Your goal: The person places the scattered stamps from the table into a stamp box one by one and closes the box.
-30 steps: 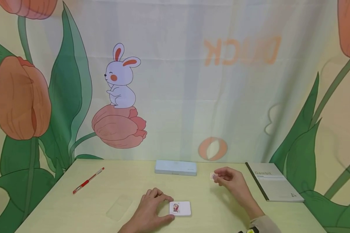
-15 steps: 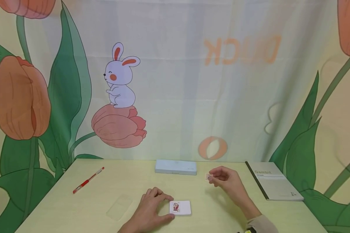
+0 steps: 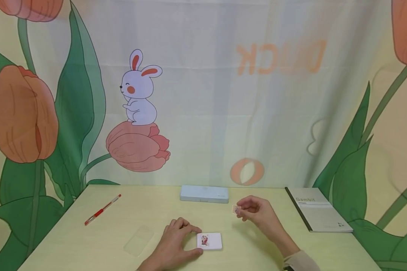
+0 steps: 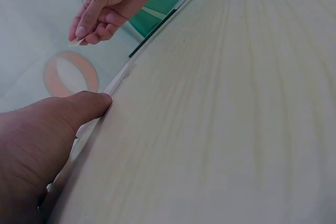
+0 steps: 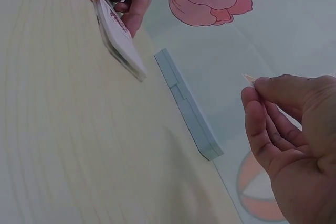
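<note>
My left hand (image 3: 176,244) holds a flat white rectangular slab (image 3: 216,241) on the table, thumb at its near edge and index finger at its far edge. A small sticker (image 3: 204,240) with a red figure lies on the slab's left half. To the right and farther back, my right hand (image 3: 259,214) pinches a small square sticker (image 3: 235,209) between thumb and fingertips, raised above the table. In the right wrist view, only a pale corner of this sticker (image 5: 248,78) shows past the thumb. The left thumb (image 4: 94,105) hides most of the slab in the left wrist view.
A pale blue pencil case (image 3: 204,194) stands at the table's back edge. The notebook (image 3: 319,210) lies at the right, and a red pen (image 3: 103,210) at the left. Beside my left hand is a translucent rectangular cover (image 3: 139,241). A printed curtain (image 3: 196,94) hangs behind.
My right hand has moved left and slightly toward me with the pinched sticker, closer to the slab. The left hand and the slab have stayed in place.
</note>
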A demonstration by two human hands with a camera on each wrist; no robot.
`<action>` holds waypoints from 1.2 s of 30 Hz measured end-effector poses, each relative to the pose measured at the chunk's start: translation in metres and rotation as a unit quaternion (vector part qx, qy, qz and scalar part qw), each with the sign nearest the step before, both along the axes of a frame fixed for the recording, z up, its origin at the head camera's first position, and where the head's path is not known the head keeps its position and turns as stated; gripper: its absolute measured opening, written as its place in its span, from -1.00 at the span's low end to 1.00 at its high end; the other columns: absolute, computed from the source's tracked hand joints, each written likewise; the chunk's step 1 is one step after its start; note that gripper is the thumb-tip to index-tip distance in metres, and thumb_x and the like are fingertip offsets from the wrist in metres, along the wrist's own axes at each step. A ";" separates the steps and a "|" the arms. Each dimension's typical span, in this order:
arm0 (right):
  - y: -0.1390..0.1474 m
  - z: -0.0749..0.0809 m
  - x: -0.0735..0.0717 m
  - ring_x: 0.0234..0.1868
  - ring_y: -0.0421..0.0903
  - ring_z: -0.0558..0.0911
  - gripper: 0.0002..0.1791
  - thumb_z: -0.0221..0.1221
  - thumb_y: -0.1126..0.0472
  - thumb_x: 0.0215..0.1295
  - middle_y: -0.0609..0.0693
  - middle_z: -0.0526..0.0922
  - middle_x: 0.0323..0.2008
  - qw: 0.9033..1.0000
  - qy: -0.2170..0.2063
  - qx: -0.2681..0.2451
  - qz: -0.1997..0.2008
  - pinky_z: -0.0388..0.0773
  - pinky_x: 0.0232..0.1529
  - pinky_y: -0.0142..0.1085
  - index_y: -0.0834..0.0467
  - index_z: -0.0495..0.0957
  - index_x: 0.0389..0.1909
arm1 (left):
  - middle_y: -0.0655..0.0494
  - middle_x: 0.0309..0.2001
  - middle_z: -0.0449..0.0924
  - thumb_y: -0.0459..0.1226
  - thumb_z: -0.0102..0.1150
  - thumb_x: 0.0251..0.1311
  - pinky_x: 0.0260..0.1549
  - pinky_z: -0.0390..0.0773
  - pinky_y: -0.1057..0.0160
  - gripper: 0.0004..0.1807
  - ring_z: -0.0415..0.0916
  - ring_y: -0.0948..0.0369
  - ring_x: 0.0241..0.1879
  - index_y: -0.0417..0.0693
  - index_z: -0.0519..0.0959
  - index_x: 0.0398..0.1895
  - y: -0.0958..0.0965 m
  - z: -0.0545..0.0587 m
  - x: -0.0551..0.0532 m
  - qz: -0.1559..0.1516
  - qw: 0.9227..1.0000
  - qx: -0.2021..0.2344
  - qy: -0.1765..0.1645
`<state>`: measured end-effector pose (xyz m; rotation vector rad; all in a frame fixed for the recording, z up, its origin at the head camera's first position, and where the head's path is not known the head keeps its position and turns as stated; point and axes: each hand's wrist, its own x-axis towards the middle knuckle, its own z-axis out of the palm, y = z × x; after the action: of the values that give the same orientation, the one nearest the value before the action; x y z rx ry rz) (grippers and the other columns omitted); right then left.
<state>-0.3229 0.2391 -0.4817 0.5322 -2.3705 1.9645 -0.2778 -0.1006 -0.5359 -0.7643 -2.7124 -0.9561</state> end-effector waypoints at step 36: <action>-0.051 -0.036 0.019 -0.31 -0.21 0.65 -0.86 0.56 0.22 0.36 -0.11 0.73 -0.33 0.979 0.029 0.187 0.070 0.59 -0.26 -0.42 0.05 0.77 -0.19 | 0.31 0.01 0.42 0.28 0.57 0.19 0.06 0.28 0.06 -0.42 0.26 0.24 0.05 0.38 0.74 0.23 -0.001 0.001 0.000 0.003 1.000 -0.005 -0.020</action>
<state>-0.3041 0.1883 -0.5177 0.7771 -2.7452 1.5201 -0.2779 -0.1013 -0.5349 -0.7458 -2.7546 -0.9667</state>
